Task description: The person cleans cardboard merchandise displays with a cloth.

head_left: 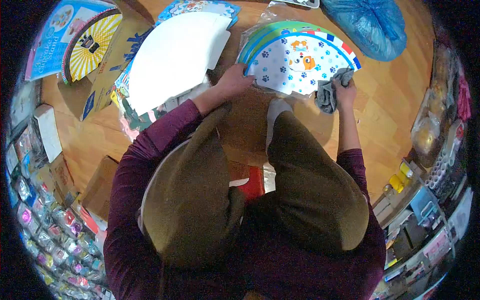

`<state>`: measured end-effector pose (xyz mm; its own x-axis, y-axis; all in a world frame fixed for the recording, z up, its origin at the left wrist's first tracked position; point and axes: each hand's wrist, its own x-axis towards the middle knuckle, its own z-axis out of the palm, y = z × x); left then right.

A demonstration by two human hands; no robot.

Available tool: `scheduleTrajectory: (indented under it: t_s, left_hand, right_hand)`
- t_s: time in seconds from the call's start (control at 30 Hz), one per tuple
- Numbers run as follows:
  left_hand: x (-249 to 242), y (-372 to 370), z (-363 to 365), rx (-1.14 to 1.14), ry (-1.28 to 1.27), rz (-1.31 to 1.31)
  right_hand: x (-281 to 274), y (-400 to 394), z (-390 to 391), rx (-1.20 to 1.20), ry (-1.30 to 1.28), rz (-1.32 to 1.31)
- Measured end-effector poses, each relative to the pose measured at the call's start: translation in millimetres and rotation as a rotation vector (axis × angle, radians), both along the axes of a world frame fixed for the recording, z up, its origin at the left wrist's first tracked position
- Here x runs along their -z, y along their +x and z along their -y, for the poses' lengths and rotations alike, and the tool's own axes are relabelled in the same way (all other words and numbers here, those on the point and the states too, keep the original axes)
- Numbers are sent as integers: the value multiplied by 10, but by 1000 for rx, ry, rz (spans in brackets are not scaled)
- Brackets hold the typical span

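Note:
A fan-shaped printed cardboard sheet [280, 62] with a cartoon dog, blue paw prints and a blue rim lies on top of a stack of similar sheets, partly in clear plastic. At its left corner, my left hand [235, 82] pinches the edge, thumb on the near side; the other fingers are partly hidden. My right hand [346, 95] is closed around a crumpled grey cloth [327, 95], which touches the sheet's lower right corner. Left of my left hand, a stack of blank white fan-shaped sheets [172, 60] lies over other printed pieces.
A blue plastic bag [372, 27] sits at the back right. An open cardboard box [107, 75] and a blue cupcake stand package [57, 37] stand at the left. Many small wrapped items [60, 240] line the lower left; shelves of goods [425, 215] run along the right.

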<state>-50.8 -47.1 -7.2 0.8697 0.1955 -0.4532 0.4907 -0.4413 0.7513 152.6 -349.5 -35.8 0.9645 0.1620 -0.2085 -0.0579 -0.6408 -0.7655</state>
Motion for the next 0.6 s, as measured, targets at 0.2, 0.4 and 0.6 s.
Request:
scheduleTrajectory:
  t_s: [0.2, 0.4, 0.6]
  left_hand:
    - [18, -18, 89, -200, -38, 4]
    - [-198, -25, 141, -153, 140, 195]
    - [-53, -29, 136, -227, 17, 94]
  right_hand:
    - [-74, -111, -119, 21, 48, 41]
    - [94, -110, -49, 16, 80, 31]
    - [-259, -246, -244, 103, 337, 46]
